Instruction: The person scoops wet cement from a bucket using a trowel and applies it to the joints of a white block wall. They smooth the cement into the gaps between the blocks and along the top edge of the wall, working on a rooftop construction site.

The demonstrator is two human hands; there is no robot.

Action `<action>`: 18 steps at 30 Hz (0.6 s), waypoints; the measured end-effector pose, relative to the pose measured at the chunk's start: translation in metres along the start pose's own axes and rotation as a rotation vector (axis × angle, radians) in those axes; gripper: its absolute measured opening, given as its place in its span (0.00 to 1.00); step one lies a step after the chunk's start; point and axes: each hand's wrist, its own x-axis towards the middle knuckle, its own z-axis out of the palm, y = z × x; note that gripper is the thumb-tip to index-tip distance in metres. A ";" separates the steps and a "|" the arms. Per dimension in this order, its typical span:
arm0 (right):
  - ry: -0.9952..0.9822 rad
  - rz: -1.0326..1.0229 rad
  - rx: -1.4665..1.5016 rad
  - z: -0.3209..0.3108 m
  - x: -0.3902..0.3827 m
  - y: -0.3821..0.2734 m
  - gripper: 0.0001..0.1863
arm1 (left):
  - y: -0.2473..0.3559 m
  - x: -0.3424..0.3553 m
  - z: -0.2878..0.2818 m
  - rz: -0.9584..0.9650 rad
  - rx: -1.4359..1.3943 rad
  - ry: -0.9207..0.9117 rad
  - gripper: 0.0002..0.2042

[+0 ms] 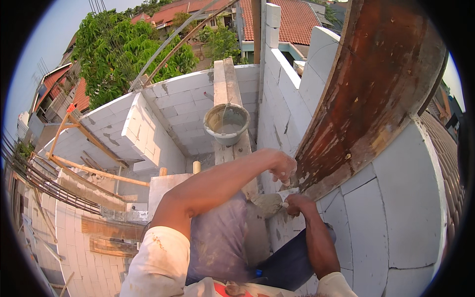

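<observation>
My right hand (300, 204) is closed around the handle of a trowel. Its broad blade (267, 205), coated in grey mortar, points left over the edge of a white block wall (287, 225). My left hand (283, 167) reaches across, just beyond the trowel, beside the lower edge of a large reddish-brown wooden panel (368, 84). Grey smears mark its curled fingers, which point down; whether they hold anything is hidden. Ahead of my left forearm, a grey bucket (228, 138) with wet, greyish contents stands on long planks (225, 81).
White block walls (178, 99) enclose the space ahead and to the left. Wooden poles (99, 170) and bundled steel bars (49, 183) lie on the left. The panel leans over the right-hand wall (405, 193). A drop shows left of the planks.
</observation>
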 end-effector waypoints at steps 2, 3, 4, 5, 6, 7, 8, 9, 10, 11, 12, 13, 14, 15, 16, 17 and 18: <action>-0.040 0.010 0.101 0.004 0.007 0.005 0.15 | 0.002 0.000 0.001 0.005 0.013 0.013 0.28; -0.021 -0.007 0.095 0.005 0.006 0.004 0.14 | 0.002 0.001 0.001 0.005 0.020 0.019 0.28; -0.001 -0.024 0.090 0.004 0.006 0.004 0.14 | 0.000 0.005 0.002 0.009 0.021 0.034 0.22; 0.017 -0.044 0.085 0.002 0.004 0.000 0.13 | -0.005 0.009 0.004 0.009 0.021 0.048 0.16; -0.005 -0.032 0.106 -0.001 0.002 -0.005 0.14 | -0.010 0.013 0.006 0.009 0.022 0.062 0.11; -0.028 -0.020 0.126 -0.005 0.000 -0.010 0.14 | -0.015 0.016 0.008 0.008 0.017 0.034 0.16; -0.048 0.000 0.149 -0.008 -0.003 -0.012 0.14 | -0.014 0.016 0.006 0.015 0.016 0.005 0.22; -0.039 -0.008 0.148 -0.010 -0.005 -0.013 0.15 | -0.013 0.015 0.004 0.022 0.015 -0.023 0.28; -0.029 -0.016 0.146 -0.012 -0.007 -0.014 0.15 | -0.013 0.014 0.003 0.016 0.034 -0.020 0.28; -0.025 -0.023 0.144 -0.012 -0.008 -0.013 0.15 | -0.011 0.013 0.004 0.013 0.049 -0.018 0.28; 0.014 -0.036 0.106 -0.011 -0.005 -0.011 0.16 | -0.009 0.011 0.005 0.011 0.064 -0.017 0.28; 0.052 -0.050 0.067 -0.009 0.002 -0.007 0.17 | -0.009 0.010 0.002 0.002 0.060 0.003 0.28; 0.079 -0.065 0.033 -0.003 0.008 -0.003 0.17 | -0.010 0.009 0.003 -0.005 0.049 0.015 0.28; 0.111 -0.056 0.025 0.001 0.012 0.002 0.18 | -0.009 0.008 0.004 -0.007 0.039 0.021 0.28; 0.143 -0.046 0.017 0.003 0.017 0.008 0.18 | -0.008 0.009 0.003 -0.016 0.043 0.013 0.28; 0.150 -0.024 0.011 0.005 0.017 0.010 0.18 | -0.004 0.008 0.001 -0.021 0.048 0.003 0.28; 0.159 -0.012 0.003 0.003 0.016 0.009 0.18 | -0.002 0.005 -0.001 -0.035 0.051 -0.005 0.28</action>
